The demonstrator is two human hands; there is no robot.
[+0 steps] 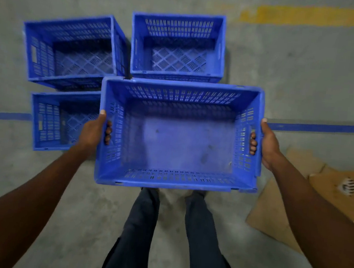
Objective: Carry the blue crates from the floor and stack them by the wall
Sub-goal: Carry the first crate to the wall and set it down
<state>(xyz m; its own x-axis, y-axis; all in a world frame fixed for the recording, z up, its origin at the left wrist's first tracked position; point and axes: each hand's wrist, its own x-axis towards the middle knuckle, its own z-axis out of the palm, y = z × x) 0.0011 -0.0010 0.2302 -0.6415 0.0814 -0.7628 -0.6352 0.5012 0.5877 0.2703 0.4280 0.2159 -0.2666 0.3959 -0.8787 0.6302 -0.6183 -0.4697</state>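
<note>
I hold an empty blue crate [179, 147] level in front of me, above my legs. My left hand [94, 130] grips its left handle slot, fingers curled through the slot. My right hand [265, 143] grips the right handle slot the same way. Three more blue crates stand on the concrete floor beyond it: one at the far left [71, 50], one at the far middle [177, 46], and one at the near left [53, 120], partly hidden behind the held crate and my left hand.
Flattened cardboard [295, 203] lies on the floor to my right. Blue tape lines [325, 127] and a yellow painted stripe [315, 16] mark the concrete. My legs [171, 238] stand below the held crate. No wall is in view.
</note>
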